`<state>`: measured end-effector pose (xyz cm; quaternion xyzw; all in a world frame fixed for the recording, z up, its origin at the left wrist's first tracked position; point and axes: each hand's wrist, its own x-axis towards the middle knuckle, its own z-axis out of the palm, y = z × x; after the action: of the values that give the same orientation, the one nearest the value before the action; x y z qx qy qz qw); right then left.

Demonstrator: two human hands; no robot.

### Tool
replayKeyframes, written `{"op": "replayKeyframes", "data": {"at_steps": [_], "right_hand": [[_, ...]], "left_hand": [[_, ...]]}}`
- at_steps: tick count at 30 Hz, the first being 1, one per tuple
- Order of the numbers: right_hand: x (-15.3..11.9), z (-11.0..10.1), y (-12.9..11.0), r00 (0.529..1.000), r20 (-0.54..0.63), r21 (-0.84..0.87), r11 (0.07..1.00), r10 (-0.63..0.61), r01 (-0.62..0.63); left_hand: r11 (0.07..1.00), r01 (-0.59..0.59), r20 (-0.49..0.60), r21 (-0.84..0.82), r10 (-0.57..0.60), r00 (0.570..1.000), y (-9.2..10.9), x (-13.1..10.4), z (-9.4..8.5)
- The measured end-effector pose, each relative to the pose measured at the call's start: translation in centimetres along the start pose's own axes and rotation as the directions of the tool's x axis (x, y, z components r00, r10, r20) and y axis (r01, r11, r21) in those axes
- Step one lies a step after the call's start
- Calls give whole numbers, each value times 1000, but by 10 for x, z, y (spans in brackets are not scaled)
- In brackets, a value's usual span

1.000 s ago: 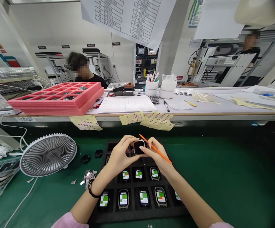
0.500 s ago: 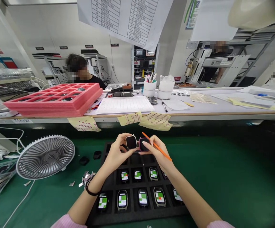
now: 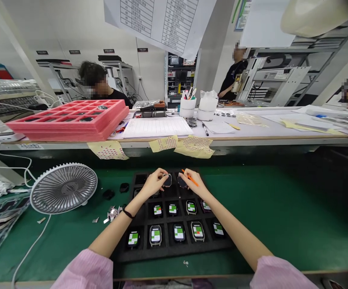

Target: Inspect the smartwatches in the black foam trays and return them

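My left hand [image 3: 155,184] is closed on a pale-framed smartwatch [image 3: 168,180] with a dark screen, over the far rows of a black foam tray [image 3: 174,259]. Just to its right, my right hand [image 3: 195,184] grips a second dark-screened smartwatch [image 3: 181,182]. That same hand also keeps hold of a thin orange stick [image 3: 191,179]. The two watches are apart, and fingers partly cover both. In the tray's nearer compartments lie several watches whose screens show green and white blocks, such as a lit watch [image 3: 179,232]. Some compartments are hidden behind my hands and forearms.
To the left stand a round fan [image 3: 64,188] and clear plastic trays [image 3: 4,224]. Small metal scraps [image 3: 113,213] and two black pieces lie beside the foam tray. A raised shelf bears a pink foam tray [image 3: 102,130], papers and white cups. Co-workers are beyond it.
My hands have drawn apart and moved lower, nearer the foam tray, each still with its watch. The view has shifted a little. A person in the background has moved left beside the machine.
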<state>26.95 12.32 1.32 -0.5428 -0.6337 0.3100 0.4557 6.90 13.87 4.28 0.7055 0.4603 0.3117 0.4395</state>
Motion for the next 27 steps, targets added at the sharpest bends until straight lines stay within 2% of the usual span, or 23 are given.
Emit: {"op": "replayKeyframes", "data": {"at_steps": [4,7,9,12,14,17,20,23,27], "right_hand": [[-4,5,19,997,78,-123,992,-7,17],[-9,2,19,993,120,-198,980,-7,31],[-12,-6,12,992,122,-244,969,-12,42],[-21,-18,-5,994,107,-286,957,-28,57],[-32,-19,-16,988,151,-282,956,-37,79],[-55,-5,-24,959,281,-281,953,-34,117],[-72,16,-25,947,320,-340,930,-24,139],[-74,27,-23,956,293,-400,904,-29,150],[-58,21,-15,976,205,-460,872,-77,165]], "left_hand": [[981,22,59,192,-34,998,-14,5,21],[934,4,89,356,-39,995,-13,2,30],[885,-18,74,466,-19,997,-7,-4,28],[792,-14,25,611,-2,1000,6,-18,15],[725,18,5,688,-30,1000,12,-32,5],[624,73,8,778,-126,992,14,-58,0],[558,91,25,825,-198,980,10,-80,5],[560,76,54,825,-212,976,6,-92,10],[628,71,83,775,-212,974,1,-96,6]]}}
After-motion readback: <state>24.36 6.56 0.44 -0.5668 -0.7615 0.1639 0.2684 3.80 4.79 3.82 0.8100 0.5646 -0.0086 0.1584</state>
